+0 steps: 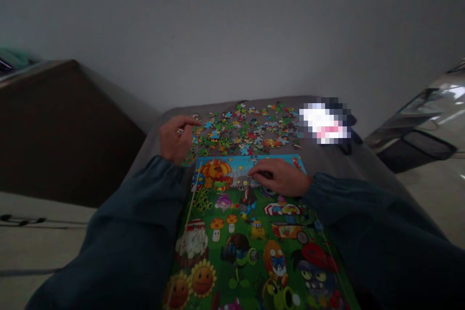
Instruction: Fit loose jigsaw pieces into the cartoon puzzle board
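Jigsaw pieces (243, 128): loose heap on grey surface (348, 169), beyond printed picture sheet (232, 247).
Handling: likely light, thin card; take by edges.
Left hand (176, 138): grip pinched; contents unclear.
Right hand (276, 178): grip curled on sheet; contents unclear.

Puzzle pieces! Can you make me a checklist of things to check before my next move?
1. Left hand beside the loose puzzle pieces: ok, it is at their left edge.
2. A piece held in the left fingers: cannot tell, it is too dark and small to see.
3. Right hand off the printed cartoon picture: not ok, it rests on the picture's top part.
4. Pieces spread out on the grey cover: ok, many lie apart and their colours show.
5. Enough light: not ok, the whole view is dim.
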Demonstrator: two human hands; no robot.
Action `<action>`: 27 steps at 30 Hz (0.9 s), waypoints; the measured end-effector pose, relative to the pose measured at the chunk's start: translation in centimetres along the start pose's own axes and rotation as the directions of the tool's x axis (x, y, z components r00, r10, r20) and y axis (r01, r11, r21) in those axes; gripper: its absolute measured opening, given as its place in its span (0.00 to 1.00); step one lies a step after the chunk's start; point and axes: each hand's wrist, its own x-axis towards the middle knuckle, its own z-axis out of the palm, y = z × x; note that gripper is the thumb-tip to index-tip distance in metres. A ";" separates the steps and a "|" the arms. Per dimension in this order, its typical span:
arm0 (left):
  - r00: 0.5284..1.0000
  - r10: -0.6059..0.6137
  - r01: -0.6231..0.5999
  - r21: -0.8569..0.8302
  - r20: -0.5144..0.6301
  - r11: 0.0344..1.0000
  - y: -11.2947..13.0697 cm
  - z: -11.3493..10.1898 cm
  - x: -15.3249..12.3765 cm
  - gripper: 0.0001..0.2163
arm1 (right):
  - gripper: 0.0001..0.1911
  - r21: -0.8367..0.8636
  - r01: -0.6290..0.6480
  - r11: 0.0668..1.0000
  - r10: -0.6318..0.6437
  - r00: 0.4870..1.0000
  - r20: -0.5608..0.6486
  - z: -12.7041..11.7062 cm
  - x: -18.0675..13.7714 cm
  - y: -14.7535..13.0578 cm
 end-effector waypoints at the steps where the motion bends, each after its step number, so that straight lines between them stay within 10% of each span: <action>1: 0.998 0.017 -0.018 0.014 0.060 1.000 -1.2 0.1 -0.3 0.11 | 0.11 0.003 0.004 1.000 -0.004 1.000 -0.004 0.0 0.0 -0.1; 8: 0.908 0.066 -0.154 0.183 0.414 0.971 -8.0 -1.7 -0.9 0.17 | 0.11 0.015 0.065 0.998 -0.064 0.995 -0.073 0.0 0.0 -0.4; 18: 0.736 0.115 -0.305 0.174 0.667 0.936 -9.0 -0.4 -3.1 0.18 | 0.10 -0.111 0.125 0.986 -0.139 0.982 -0.125 -0.2 -0.2 -0.2; 27: 0.778 0.067 -0.208 0.157 0.624 0.965 -9.1 -0.3 -3.0 0.15 | 0.10 -0.119 0.133 0.984 -0.143 0.986 -0.084 -0.4 -0.2 -0.2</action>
